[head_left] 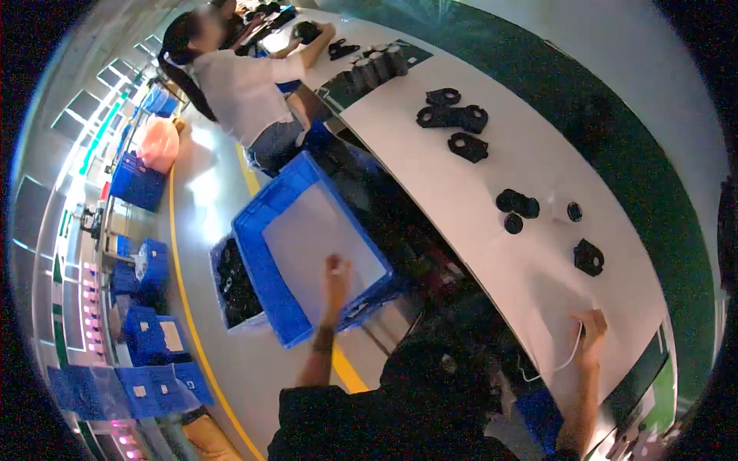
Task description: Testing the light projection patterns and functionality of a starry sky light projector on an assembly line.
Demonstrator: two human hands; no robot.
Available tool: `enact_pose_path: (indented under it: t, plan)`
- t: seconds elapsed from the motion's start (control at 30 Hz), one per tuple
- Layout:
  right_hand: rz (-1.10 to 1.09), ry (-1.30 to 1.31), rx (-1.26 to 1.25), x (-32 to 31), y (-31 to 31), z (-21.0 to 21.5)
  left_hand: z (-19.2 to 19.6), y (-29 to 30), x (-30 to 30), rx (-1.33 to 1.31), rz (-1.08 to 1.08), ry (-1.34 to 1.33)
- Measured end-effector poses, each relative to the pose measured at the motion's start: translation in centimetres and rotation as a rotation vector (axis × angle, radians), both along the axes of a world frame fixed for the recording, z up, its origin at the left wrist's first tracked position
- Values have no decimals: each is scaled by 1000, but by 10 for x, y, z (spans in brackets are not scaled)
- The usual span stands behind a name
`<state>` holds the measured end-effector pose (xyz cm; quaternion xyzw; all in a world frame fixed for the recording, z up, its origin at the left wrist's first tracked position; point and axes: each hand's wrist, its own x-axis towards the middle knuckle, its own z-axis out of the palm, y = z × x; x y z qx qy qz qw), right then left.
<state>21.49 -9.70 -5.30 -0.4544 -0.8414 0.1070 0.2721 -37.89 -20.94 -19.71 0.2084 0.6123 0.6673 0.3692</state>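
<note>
Left hand (336, 270) at centre frame, fingers curled on the white sheet (319, 238) in the blue crate (270, 269); right hand (590, 329) lower right pinches a thin white cord (570, 357) on the worktop (461, 177); risk: the crate, overhanging a lower bin (234, 288), may tip under pressure.

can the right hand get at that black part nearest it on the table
Probably yes: the right hand rests on the table edge, holding a white cord, and only bare tabletop lies between it and the black part.

torso: black top, short sleeves | forearms: bare — dark band at the left wrist | left hand (337, 270) and right hand (593, 326): ungloved
</note>
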Motion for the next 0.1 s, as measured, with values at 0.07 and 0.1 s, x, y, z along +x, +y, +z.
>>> enact_pose_path:
  t: [0.07, 0.1]
  plan:
    - [-82, 34, -53, -4, -4, -1, -35, -43, -77, -752, 105, 553]
    - [-57, 52, -35, -6, -4, -1, -57, -41, -92, -821, 131, 551]
